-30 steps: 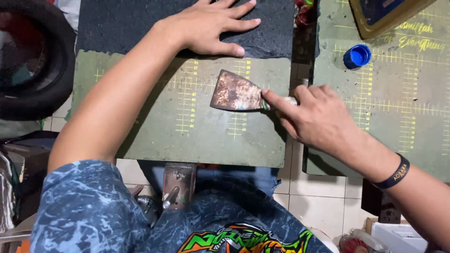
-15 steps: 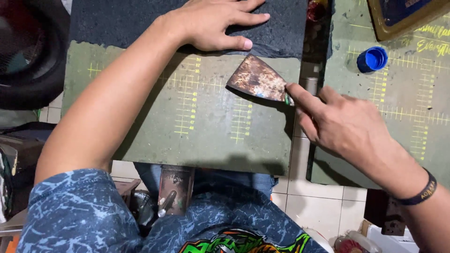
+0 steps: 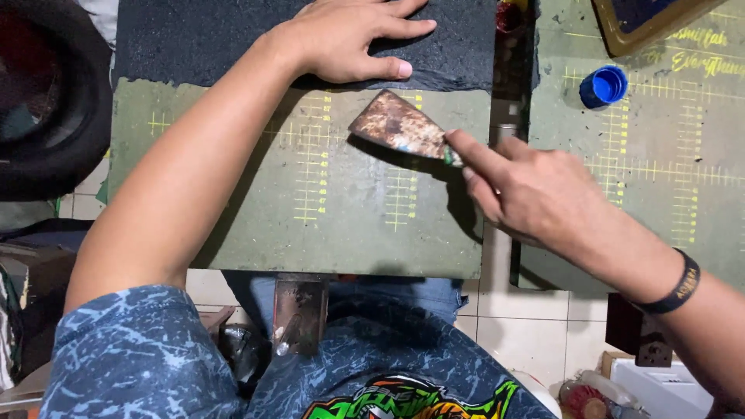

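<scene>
My right hand (image 3: 535,190) grips the handle of a rusty putty knife (image 3: 400,126), index finger stretched along it. The blade points up and left over a green cutting mat (image 3: 310,217), its tip close to the edge of a black gritty sheet (image 3: 225,39). My left hand (image 3: 353,35) lies flat, fingers spread, pressing on that black sheet at the top of the mat. A dark wristband is on my right wrist.
A second green mat (image 3: 660,178) lies to the right with a blue bottle cap (image 3: 604,85) and a framed dark board (image 3: 644,19) on it. A black tyre (image 3: 46,116) sits at the left. Tiled floor, a white box and bottles show at the lower right.
My right hand has carried the putty knife up and to the right, turning the blade toward the black sheet's edge. My left hand stays pressed on the sheet.
</scene>
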